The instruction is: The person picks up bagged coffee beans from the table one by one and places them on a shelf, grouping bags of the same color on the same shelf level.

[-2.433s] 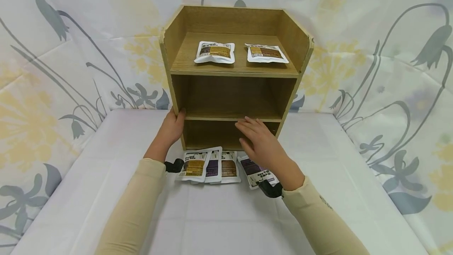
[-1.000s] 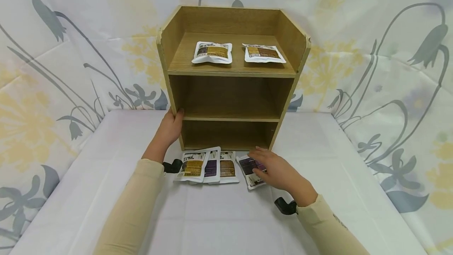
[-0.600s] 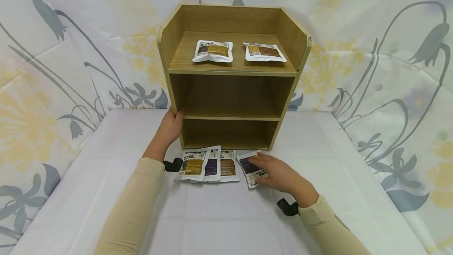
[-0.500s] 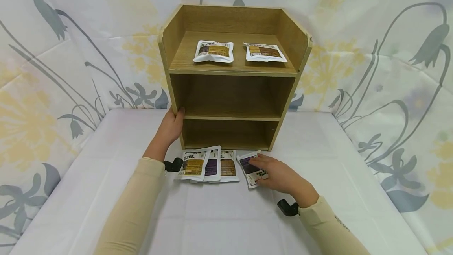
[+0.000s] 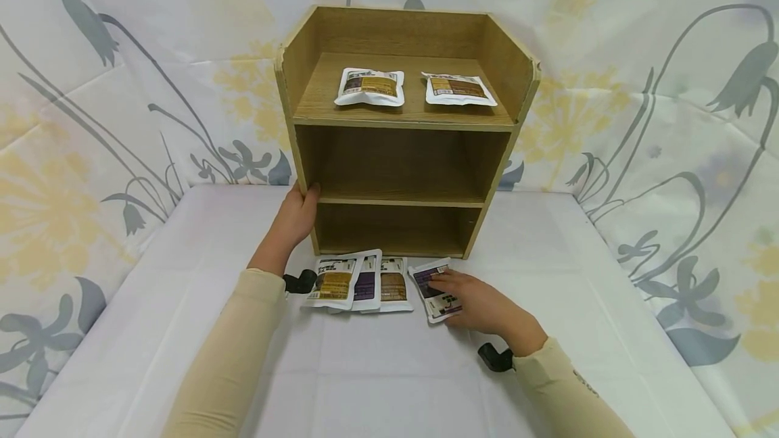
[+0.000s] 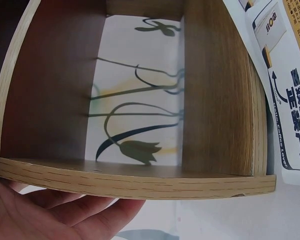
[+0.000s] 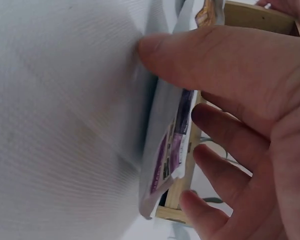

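My left hand (image 5: 292, 222) grips the left side panel of a small wooden shelf (image 5: 398, 203). In the left wrist view, that hand's fingers (image 6: 107, 215) lie behind the panel's edge. A white sachet with a purple label (image 5: 433, 303) lies flat on the cloth at the shelf's front right. My right hand (image 5: 481, 303) is over its right part, fingers loosely bent above the label. From the right wrist, the thumb (image 7: 180, 55) is seen at the purple sachet's (image 7: 165, 135) edge, touching or nearly touching the cloth. Whether the fingertips press the sachet, I cannot tell.
Two sachets, a left one (image 5: 370, 86) and a right one (image 5: 459, 89), lie on the shelf's top board. Before the shelf, overlapping sachets with yellow (image 5: 333, 284), purple (image 5: 366, 286) and brown (image 5: 394, 284) labels lie on the white cloth (image 5: 389, 370). Floral fabric (image 5: 608, 86) hangs behind.
My right hand has come down from in front of the lower compartments to the purple sachet, its thumb shifting to the sachet's near edge. My left hand keeps its hold on the shelf.
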A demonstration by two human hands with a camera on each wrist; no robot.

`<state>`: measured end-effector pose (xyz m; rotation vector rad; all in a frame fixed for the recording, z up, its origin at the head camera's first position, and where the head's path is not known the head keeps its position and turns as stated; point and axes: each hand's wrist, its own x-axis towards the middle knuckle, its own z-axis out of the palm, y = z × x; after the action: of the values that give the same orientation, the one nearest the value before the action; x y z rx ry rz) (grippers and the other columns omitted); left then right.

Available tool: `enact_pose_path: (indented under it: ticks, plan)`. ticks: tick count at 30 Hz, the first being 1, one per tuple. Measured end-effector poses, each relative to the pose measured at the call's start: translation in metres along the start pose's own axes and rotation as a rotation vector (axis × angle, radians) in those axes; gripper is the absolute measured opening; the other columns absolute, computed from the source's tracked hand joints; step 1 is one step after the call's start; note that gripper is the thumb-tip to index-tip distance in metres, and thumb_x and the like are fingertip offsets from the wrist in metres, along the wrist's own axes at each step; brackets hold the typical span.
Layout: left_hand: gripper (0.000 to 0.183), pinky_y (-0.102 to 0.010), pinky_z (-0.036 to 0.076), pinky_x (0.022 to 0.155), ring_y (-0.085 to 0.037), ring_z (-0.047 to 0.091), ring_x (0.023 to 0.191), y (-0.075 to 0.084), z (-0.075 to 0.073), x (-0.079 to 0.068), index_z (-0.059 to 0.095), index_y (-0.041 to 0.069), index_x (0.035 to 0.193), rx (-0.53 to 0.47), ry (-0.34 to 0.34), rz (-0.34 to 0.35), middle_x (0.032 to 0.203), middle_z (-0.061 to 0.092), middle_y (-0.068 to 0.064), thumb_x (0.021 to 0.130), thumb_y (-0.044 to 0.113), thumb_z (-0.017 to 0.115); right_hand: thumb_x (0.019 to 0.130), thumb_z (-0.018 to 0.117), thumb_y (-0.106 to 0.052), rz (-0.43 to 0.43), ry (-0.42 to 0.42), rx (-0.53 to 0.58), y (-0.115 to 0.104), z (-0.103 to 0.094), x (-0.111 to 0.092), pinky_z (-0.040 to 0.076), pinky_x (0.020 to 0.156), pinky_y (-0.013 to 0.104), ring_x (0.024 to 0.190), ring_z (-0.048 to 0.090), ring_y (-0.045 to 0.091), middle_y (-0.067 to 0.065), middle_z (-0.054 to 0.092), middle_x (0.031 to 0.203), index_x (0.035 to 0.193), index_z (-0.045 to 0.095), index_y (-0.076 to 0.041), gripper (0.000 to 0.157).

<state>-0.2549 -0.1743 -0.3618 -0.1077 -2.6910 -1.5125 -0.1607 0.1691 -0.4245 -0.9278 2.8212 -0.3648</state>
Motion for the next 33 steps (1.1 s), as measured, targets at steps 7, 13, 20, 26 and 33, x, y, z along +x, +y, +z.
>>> enact_pose_path:
  ticks: [7,13,20,26,33]
  plan:
    - [0.062,-0.052,0.034,0.101,-0.035,0.042,0.124,0.0000,0.0006,0.0008,0.014,0.017,0.146,0.002,0.007,0.016,0.138,0.039,-0.020,0.095,0.051,0.021,0.077,0.061,-0.014,0.005,-0.002,-0.019,0.0021,0.0050,0.0002,0.036,0.103,0.044,0.130,0.038,0.029,0.003,0.047,0.137,0.131,0.050,-0.014,0.055]
    - [0.062,-0.052,0.034,0.101,-0.034,0.042,0.125,0.0001,0.0006,0.0008,0.013,0.018,0.147,0.003,0.011,0.015,0.139,0.038,-0.020,0.095,0.052,0.020,0.083,0.058,-0.021,-0.033,0.023,-0.045,0.0012,0.0054,-0.0023,0.036,0.102,0.043,0.129,0.040,0.029,0.005,0.048,0.136,0.130,0.052,-0.012,0.048]
    - [0.063,-0.053,0.034,0.100,-0.035,0.042,0.124,-0.0010,-0.0005,-0.0001,0.013,0.018,0.147,0.001,0.006,-0.006,0.139,0.038,-0.020,0.095,0.052,0.020,0.087,0.057,-0.022,-0.081,0.080,-0.075,0.0003,0.0037,-0.0046,0.041,0.098,0.041,0.120,0.050,0.025,0.003,0.056,0.127,0.123,0.058,-0.016,0.037]
    - [0.062,-0.054,0.034,0.100,-0.035,0.042,0.125,-0.0020,-0.0004,-0.0005,0.013,0.019,0.147,0.000,0.001,-0.010,0.140,0.037,-0.020,0.095,0.052,0.020,0.086,0.060,-0.019,-0.114,0.162,-0.113,-0.0016,0.0009,-0.0059,0.047,0.091,0.036,0.109,0.058,0.017,-0.002,0.063,0.117,0.115,0.064,-0.019,0.029]
    - [0.064,-0.053,0.034,0.101,-0.035,0.041,0.125,-0.0013,-0.0006,-0.0006,0.012,0.017,0.147,-0.004,-0.007,-0.003,0.139,0.037,-0.020,0.095,0.053,0.020,0.082,0.066,-0.014,-0.195,0.313,-0.154,-0.0033,-0.0033,-0.0049,0.052,0.077,0.031,0.091,0.065,0.011,-0.006,0.068,0.101,0.103,0.068,-0.019,0.022]
